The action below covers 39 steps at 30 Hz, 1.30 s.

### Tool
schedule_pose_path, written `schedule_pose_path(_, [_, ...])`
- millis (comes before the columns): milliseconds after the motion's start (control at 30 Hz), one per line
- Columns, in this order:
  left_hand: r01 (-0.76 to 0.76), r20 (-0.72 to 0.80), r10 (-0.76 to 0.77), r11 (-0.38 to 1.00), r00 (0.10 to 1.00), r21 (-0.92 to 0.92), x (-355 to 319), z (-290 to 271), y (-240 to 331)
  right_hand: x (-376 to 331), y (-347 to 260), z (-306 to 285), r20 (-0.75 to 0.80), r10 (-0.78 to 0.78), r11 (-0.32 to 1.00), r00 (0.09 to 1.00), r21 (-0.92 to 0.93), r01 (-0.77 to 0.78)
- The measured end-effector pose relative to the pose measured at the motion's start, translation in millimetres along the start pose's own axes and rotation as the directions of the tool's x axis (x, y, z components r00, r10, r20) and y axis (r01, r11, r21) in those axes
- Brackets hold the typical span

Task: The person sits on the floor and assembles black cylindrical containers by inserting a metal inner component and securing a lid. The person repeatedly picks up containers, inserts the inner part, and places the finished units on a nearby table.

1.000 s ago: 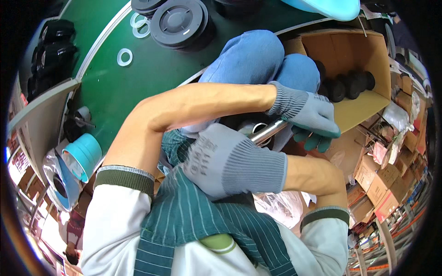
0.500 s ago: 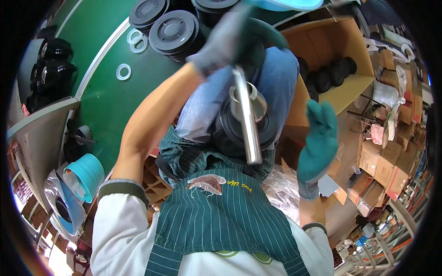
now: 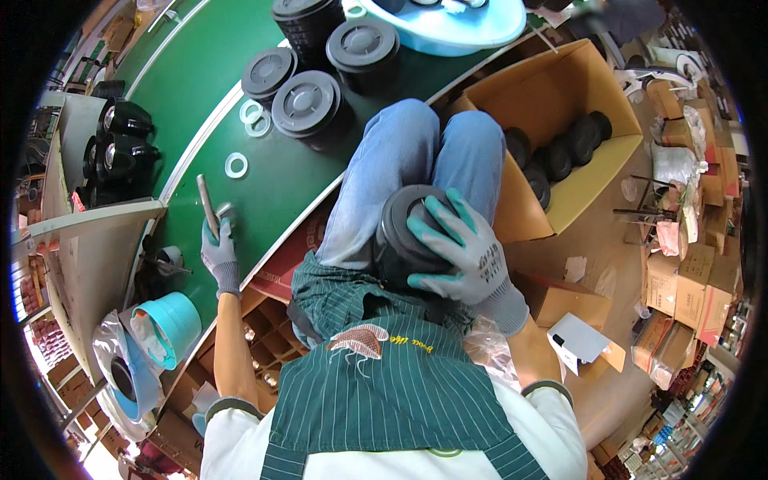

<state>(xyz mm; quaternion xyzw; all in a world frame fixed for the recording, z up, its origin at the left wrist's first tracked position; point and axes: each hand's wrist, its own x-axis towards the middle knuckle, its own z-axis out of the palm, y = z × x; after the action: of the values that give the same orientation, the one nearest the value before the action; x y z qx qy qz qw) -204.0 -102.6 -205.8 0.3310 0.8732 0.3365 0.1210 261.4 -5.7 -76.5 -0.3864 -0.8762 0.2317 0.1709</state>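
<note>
Between the person's denim-clad thighs (image 3: 388, 152), a black round piece (image 3: 395, 222) sits in the lap, its disc-shaped top facing up. The right hand (image 3: 470, 260), in a grey glove with green fingertips, lies over that top, touching it with the fingers spread and the thumb toward the apron (image 3: 384, 392); whether it grips or merely rests there, I cannot tell. Off to the left, well apart from the lap, the gloved left hand (image 3: 218, 252) is closed around a metal tool (image 3: 206, 202) whose bar sticks up over the green tabletop (image 3: 280, 188). Beyond the tool lies a single translucent ring (image 3: 236, 175), with two more overlapping rings (image 3: 254, 130) farther off. Just beside those stand stacks of black discs (image 3: 307, 104), and behind them a light-blue basin (image 3: 456, 42). To the right of the knees, an open cardboard box (image 3: 602, 172) holds several black round parts (image 3: 558, 160). A turquoise bucket (image 3: 187, 324) stands near the left forearm.
</note>
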Motion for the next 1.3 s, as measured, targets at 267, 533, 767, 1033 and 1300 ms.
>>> schedule_pose_path(267, [-0.313,-0.022,0.385,0.781,0.922,0.540,-5,-15,50,9,11,-52,-0.201,0.539,0.348,0.818,0.937,0.000])
schedule_pose_path(533, [-0.711,-0.015,0.780,0.562,0.625,-0.423,-76,-24,216,67,58,51,-0.134,0.199,0.736,0.971,0.674,-0.058])
schedule_pose_path(767, [-0.612,0.216,0.749,0.644,0.626,-0.458,-45,3,239,241,150,-69,-0.286,0.348,0.898,0.893,0.374,-0.230])
schedule_pose_path(1033, [-0.597,0.168,0.816,0.529,0.553,-0.603,-15,40,243,419,391,-18,-0.138,0.350,0.507,0.927,-0.804,-0.311])
schedule_pose_path(1300, [-0.528,0.212,0.792,0.554,0.573,-0.644,-4,46,252,382,278,-62,-0.347,0.303,0.762,0.887,-0.471,-0.445])
